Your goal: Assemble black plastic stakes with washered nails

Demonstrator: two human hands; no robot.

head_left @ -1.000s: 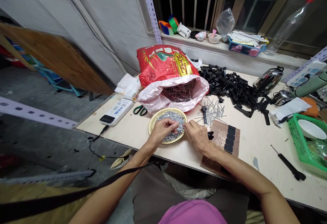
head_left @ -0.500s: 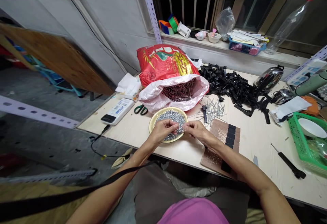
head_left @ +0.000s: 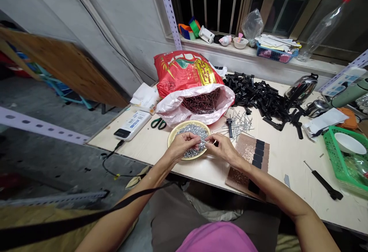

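Head view:
- right grip (head_left: 222, 147) pinching a thin silver metal rod (head_left: 203, 141)
- left grip (head_left: 183, 144) bunched at the rod's end; cannot tell whether grasping it
- rod over a round pale-yellow bowl (head_left: 171, 136) of small silver metal pieces (head_left: 192, 129)

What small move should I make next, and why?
Perhaps hold your left hand steady and ease your right hand towards it: the fingertips nearly meet above the bowl, a thin silvery piece shows between them, and anything dropped should land in there.
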